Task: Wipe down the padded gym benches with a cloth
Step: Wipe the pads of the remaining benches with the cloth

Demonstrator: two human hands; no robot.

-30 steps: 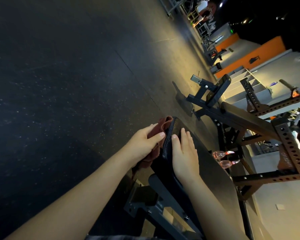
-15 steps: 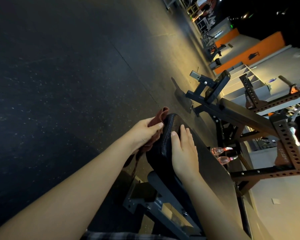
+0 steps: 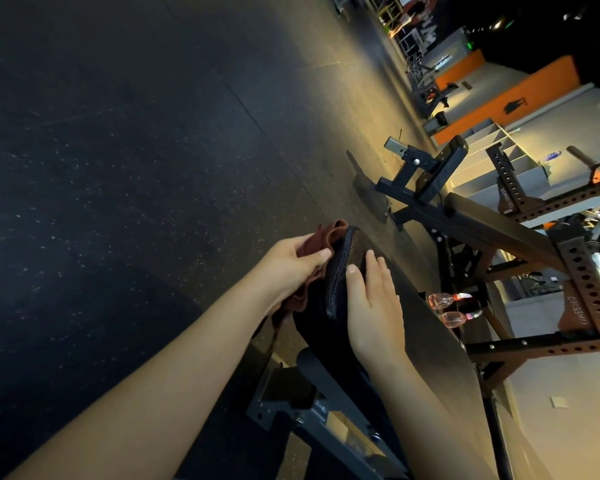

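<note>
The black padded gym bench (image 3: 409, 306) ran up the middle of our view at a slant, its rounded far end towards the dark speckled rubber floor (image 3: 118, 168), and its grey metal frame (image 3: 312, 410) showed beneath the near part of the pad. We had our left hand (image 3: 291, 268) at the left edge of that far end, fingers closed around a bunched rust-brown cloth (image 3: 321, 237) and pressing it against the stitched side of the pad; part of the cloth stuck up above the thumb and more of it hung down below the palm. Our right hand (image 3: 374, 306) lay flat on the top of the pad just beside the left, fingers stretched out and together, gripping nothing, with the thumb resting along the seam. Both forearms were bare. To the right of the bench, low down by its side, two clear pinkish plastic bottles (image 3: 447, 308) lay close together (whether they rested on the floor or on some part of the frame we could not tell). Beyond them stood a rust-brown perforated steel rack (image 3: 582, 292), and farther back a second black padded bench (image 3: 492, 223) on a dark frame. Orange and grey walls (image 3: 506, 95) closed the far right of the room under a warm light.
</note>
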